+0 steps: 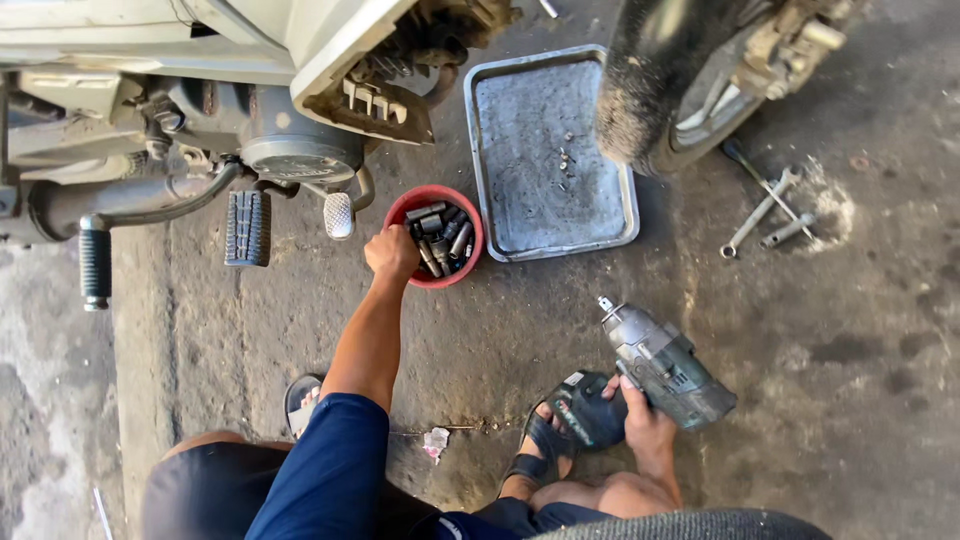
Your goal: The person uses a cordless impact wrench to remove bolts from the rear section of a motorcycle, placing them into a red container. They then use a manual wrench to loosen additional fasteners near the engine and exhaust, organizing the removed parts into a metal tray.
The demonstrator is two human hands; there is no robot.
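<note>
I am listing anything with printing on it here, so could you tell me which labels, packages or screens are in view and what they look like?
Label: small pale rectangle on the dark battery base of the cordless impact wrench, held in the right hand.
Crumpled paper scrap: whitish with red, on the concrete floor between the feet.
No screens or signs.

1 red bowl (405,207), 1 metal tray (487,150), 1 impact wrench (665,365), approx. 3 spanners (765,205) on floor.
</note>
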